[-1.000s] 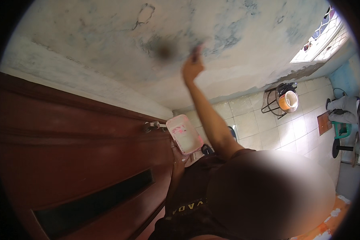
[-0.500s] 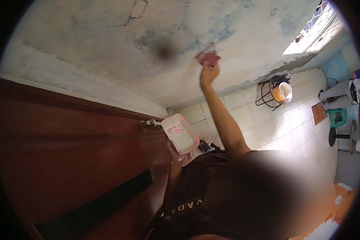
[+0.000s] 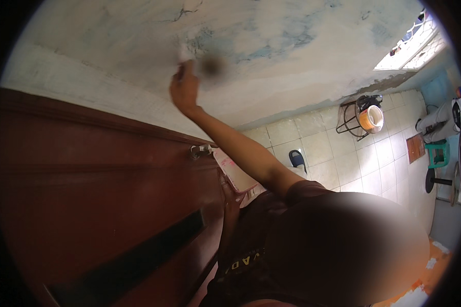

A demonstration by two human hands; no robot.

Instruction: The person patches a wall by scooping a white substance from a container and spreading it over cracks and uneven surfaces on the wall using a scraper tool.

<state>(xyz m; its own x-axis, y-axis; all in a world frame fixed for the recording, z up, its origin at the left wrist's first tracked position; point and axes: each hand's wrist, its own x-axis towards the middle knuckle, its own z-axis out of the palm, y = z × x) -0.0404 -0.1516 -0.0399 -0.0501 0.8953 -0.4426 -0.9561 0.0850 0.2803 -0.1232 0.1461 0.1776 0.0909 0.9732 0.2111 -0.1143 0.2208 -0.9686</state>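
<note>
My right hand (image 3: 184, 91) is raised against the patchy white and blue wall (image 3: 138, 51), its fingers closed. A pale flat edge (image 3: 186, 54) shows blurred beyond the fingertips; it looks like the flat reddish putty spreader seen a moment earlier, mostly covered by the hand. Low beside the door, my left hand (image 3: 231, 193) holds a pink-rimmed plastic tray (image 3: 234, 173) from below and its near side. Pink smears mark the inside of the tray, with pale paste at its bottom. My right forearm hides part of the tray.
A dark red door (image 3: 97, 169) with a metal handle (image 3: 202, 150) stands at the left. On the tiled floor (image 3: 317, 148) is a round stool (image 3: 349, 120) carrying an orange and white bucket (image 3: 371, 119). A person's legs (image 3: 439, 123) and a green stool (image 3: 437, 154) are at far right.
My right hand has swept left along the wall with the spreader, which is now largely hidden. My right forearm now crosses over the tray. A dark slipper on a foot now shows more fully.
</note>
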